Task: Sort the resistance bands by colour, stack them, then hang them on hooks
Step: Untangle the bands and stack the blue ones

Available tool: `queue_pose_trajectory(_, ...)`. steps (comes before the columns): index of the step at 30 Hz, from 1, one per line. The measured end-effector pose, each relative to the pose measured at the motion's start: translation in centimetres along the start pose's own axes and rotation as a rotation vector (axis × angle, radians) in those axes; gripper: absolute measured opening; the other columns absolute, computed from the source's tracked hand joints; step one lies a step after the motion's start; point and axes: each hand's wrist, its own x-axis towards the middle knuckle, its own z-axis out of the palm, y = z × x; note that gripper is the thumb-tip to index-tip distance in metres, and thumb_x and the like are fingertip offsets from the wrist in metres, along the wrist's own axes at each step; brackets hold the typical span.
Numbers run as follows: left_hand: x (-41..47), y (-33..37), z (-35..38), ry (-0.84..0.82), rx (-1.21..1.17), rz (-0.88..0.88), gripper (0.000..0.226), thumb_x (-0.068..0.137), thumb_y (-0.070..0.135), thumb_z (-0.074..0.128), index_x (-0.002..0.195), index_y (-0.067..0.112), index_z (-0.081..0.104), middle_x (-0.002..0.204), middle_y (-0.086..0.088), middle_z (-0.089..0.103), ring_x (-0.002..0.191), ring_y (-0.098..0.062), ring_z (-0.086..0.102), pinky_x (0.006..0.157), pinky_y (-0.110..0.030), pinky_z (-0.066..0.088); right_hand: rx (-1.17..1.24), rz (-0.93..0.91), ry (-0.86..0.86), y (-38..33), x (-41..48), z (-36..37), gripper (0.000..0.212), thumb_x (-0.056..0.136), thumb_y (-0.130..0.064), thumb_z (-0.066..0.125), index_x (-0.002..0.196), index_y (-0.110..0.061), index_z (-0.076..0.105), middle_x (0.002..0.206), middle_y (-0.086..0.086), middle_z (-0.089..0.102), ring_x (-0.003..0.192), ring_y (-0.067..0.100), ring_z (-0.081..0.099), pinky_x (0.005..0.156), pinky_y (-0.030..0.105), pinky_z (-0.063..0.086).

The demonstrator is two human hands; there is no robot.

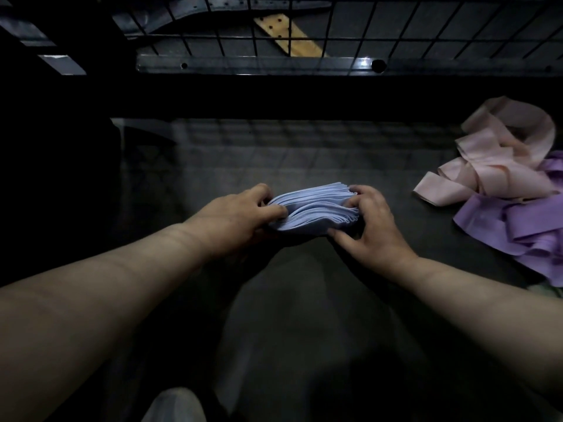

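A stack of light blue resistance bands (316, 208) sits at the middle of the dark table (304, 300). My left hand (240, 216) grips its left end, thumb and fingers curled into the layers. My right hand (370, 226) grips the right end, fingers over the top and thumb under the near edge. A loose heap of pale pink bands (499, 159) lies at the right of the table. Purple bands (518, 226) lie tangled just in front of the pink ones.
A black wire grid panel (335, 25) stands behind the table above a metal rail (274, 63). A tan perforated strip (286, 35) shows through the grid. Something pale (173, 406) is at the bottom edge. The scene is dim.
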Motion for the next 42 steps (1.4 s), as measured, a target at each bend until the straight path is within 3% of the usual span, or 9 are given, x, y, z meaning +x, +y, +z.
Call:
queue_pose_trajectory(7,-0.1,0.8,0.0,0.081,0.131,0.062,0.033,0.085,0.039,0.059,0.113,0.021,0.057,0.135,-0.011,0.047,0.094,-0.033,0.06,0.069,-0.039,0.048,0.15,0.058,-0.028,-0.1,0.3,-0.3,0.058,0.068,-0.027,0.082,0.103,-0.033,0.037,0.125,-0.005,0.053,0.113,0.018,0.058,0.097,0.044,0.048)
queue_pose_trajectory(12,0.1,1.6,0.1,0.057,0.077,0.029,0.042,0.086,0.04,0.059,0.124,0.022,0.053,0.139,-0.008,0.04,0.104,-0.031,0.057,0.081,-0.039,0.046,0.145,0.1,-0.198,0.4,1.5,-0.6,0.11,0.06,-0.032,0.079,0.15,-0.036,0.016,0.121,-0.01,0.044,0.121,0.019,0.051,0.11,0.034,0.038)
queue_pose_trajectory(16,-0.1,1.7,0.3,0.047,0.054,0.022,0.046,0.085,0.045,0.059,0.126,0.026,0.051,0.137,-0.008,0.04,0.105,-0.03,0.056,0.08,-0.038,0.048,0.01,-0.002,-0.265,-0.1,2.4,-1.3,0.071,0.059,-0.031,0.074,0.125,-0.028,0.05,0.126,-0.005,0.036,0.127,0.017,0.039,0.114,0.037,0.033)
queue_pose_trajectory(21,-0.3,1.1,0.5,0.082,0.126,0.035,0.044,0.088,0.047,0.049,0.126,0.025,0.055,0.14,-0.008,0.041,0.103,-0.029,0.057,0.076,-0.037,0.047,0.099,0.049,-0.268,-0.7,2.0,-1.1,0.054,0.062,-0.023,0.071,0.105,-0.037,0.043,0.11,-0.004,0.054,0.103,0.015,0.054,0.093,0.035,0.048)
queue_pose_trajectory(25,-0.4,-0.1,1.3,0.076,0.159,0.066,0.052,0.078,0.053,0.037,0.111,0.023,0.063,0.126,-0.011,0.054,0.094,-0.032,0.062,0.066,-0.038,0.049,-0.028,0.013,-0.263,-0.7,1.5,-0.9,0.056,0.069,-0.022,0.073,0.117,-0.03,0.046,0.112,-0.008,0.048,0.105,0.013,0.043,0.093,0.026,0.032)
queue_pose_trajectory(30,-0.4,0.3,2.4,0.145,0.082,0.087,0.048,0.085,0.051,0.046,0.108,0.013,0.066,0.137,-0.018,0.051,0.112,-0.038,0.057,0.081,-0.044,0.052,-0.148,-0.045,-0.323,-0.9,1.4,-0.5,0.06,0.074,-0.031,0.063,0.129,-0.017,0.045,0.125,-0.002,0.046,0.122,0.019,0.035,0.098,0.026,0.02)
queue_pose_trajectory(33,-0.3,0.0,2.2,0.146,-0.007,0.152,0.042,0.088,0.049,0.048,0.104,0.014,0.065,0.129,-0.015,0.053,0.096,-0.037,0.061,0.077,-0.043,0.055,-0.17,-0.042,-0.343,-0.9,1.5,-1.0,0.056,0.078,-0.018,0.07,0.13,-0.016,0.046,0.125,-0.002,0.045,0.124,0.017,0.035,0.099,0.022,0.018)
queue_pose_trajectory(38,-1.3,0.2,2.2,0.171,-0.141,0.131,0.036,0.089,0.051,0.049,0.105,0.021,0.061,0.124,-0.005,0.049,0.082,-0.03,0.062,0.066,-0.038,0.054,-0.063,-0.028,-0.339,-1.0,1.4,-1.5,0.048,0.075,-0.019,0.072,0.117,-0.028,0.049,0.11,-0.013,0.053,0.107,0.011,0.051,0.093,0.023,0.036)
queue_pose_trajectory(42,-2.5,-0.2,2.3,0.228,-0.452,0.054,0.035,0.082,0.044,0.058,0.106,0.019,0.065,0.118,0.001,0.052,0.092,-0.019,0.062,0.082,-0.026,0.052,0.085,0.055,-0.438,-2.5,2.4,-2.6,0.042,0.078,-0.022,0.076,0.11,-0.034,0.052,0.099,-0.013,0.064,0.088,0.002,0.063,0.077,0.023,0.051)
